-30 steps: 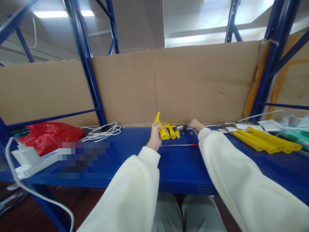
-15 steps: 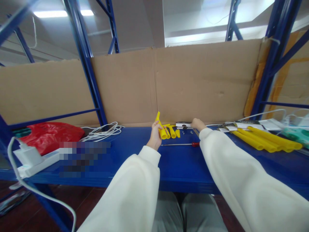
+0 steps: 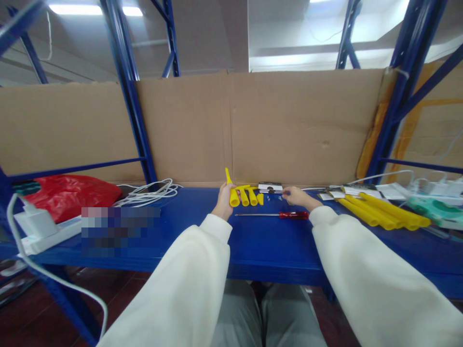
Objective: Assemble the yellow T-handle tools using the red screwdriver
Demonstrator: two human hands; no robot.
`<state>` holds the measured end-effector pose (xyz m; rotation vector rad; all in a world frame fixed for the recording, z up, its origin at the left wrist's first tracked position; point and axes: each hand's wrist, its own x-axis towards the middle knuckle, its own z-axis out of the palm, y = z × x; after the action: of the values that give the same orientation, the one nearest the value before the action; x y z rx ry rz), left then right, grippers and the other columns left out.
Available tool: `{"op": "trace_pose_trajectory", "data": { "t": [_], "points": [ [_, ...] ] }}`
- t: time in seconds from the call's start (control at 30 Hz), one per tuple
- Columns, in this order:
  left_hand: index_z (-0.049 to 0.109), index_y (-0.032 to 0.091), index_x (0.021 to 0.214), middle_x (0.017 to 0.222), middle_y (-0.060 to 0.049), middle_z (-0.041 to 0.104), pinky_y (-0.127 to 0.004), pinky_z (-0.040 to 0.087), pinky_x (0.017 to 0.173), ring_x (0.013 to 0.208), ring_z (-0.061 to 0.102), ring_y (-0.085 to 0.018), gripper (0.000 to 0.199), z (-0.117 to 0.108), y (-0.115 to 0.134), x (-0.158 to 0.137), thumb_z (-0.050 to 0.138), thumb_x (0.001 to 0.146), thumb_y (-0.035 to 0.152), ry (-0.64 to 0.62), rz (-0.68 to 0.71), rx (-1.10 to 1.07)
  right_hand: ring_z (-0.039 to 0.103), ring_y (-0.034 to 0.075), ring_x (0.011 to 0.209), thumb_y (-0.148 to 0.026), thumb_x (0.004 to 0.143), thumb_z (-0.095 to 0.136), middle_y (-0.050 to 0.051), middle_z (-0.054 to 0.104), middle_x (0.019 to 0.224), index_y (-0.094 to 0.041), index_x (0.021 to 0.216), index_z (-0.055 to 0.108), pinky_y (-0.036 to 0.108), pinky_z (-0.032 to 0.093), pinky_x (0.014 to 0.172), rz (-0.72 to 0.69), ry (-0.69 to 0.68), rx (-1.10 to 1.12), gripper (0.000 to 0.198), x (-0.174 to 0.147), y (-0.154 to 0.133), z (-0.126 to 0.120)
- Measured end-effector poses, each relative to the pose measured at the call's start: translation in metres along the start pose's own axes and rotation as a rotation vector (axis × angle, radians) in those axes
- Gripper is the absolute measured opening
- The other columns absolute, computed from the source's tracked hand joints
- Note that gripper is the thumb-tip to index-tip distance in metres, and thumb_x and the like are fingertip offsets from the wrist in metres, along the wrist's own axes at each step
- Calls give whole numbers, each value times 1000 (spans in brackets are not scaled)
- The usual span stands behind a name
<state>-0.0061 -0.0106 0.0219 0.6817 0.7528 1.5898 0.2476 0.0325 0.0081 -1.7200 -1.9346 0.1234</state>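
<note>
My left hand (image 3: 224, 200) is closed around a yellow plastic tube piece (image 3: 234, 197); its round open end faces me and a narrow tip points up. Just right of it, similar yellow tube pieces (image 3: 252, 198) and a small yellow wedge-shaped piece (image 3: 260, 199) lie on the blue shelf (image 3: 267, 246). My right hand (image 3: 293, 196) has its fingertips pinched together beside several tiny metal parts (image 3: 279, 197), perhaps screws; anything between the fingertips is too small to make out. In front of both hands lies a screwdriver (image 3: 292, 215) with a red handle, its shaft pointing left.
Long yellow tubes (image 3: 387, 214) and papers lie at the right, near a green-and-white packet (image 3: 434, 212). A black-and-white box (image 3: 270, 187) stands at the back against the cardboard panel (image 3: 289, 125). Leftward are coiled white cable (image 3: 155, 193), a red bag (image 3: 75, 195) and a power strip (image 3: 54, 238).
My right hand has come back from beside the black-and-white box to the tiny metal parts, uncovering the screwdriver's handle. My left hand keeps hold of the yellow tube piece. The view has shifted slightly.
</note>
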Motion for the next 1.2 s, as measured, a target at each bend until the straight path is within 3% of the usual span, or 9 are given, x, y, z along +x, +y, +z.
{"op": "trace_pose_trajectory", "data": {
  "t": [0.3,0.47,0.67,0.8,0.97,1.2],
  "points": [
    [57,12,81,56,-1,59,-20,38,36,35,46,-9,18,-5,1,5,57,66,2,36,-73,92,63,20,70,-30,74,66,3,71,68,-19,73,74,28,50,70,-195,-120,128,14,-21,-7,-16],
    [58,10,86,54,-1,59,-18,38,34,33,44,-8,15,-1,1,2,55,76,0,63,-110,133,58,17,61,-36,73,66,1,65,59,-17,72,72,27,48,64,-129,-173,181,20,-30,4,-23],
    [61,7,95,55,-5,62,-19,38,33,32,46,-10,17,-3,3,2,59,79,3,81,-159,158,60,18,68,-49,70,72,3,70,71,-18,72,73,27,46,65,-152,-301,214,32,-38,11,-31],
    [63,8,99,55,-5,63,-20,36,32,30,43,-9,22,-5,4,3,57,79,0,73,-184,291,64,20,77,-58,62,77,5,73,82,-19,81,76,28,48,70,-200,-404,256,43,-47,5,-34],
    [66,9,91,51,-5,63,-20,33,31,29,42,-9,18,-6,4,0,57,78,1,-6,-180,434,64,22,83,-49,57,83,4,73,84,-21,80,75,29,49,74,-257,-429,227,37,-50,-6,-21],
    [67,11,80,48,-5,62,-19,29,30,29,42,-10,17,-17,8,2,60,71,-2,-37,-110,555,61,19,73,-37,64,79,1,68,74,-21,72,67,29,48,72,-296,-351,184,21,-49,-11,-8]
  ]
}}
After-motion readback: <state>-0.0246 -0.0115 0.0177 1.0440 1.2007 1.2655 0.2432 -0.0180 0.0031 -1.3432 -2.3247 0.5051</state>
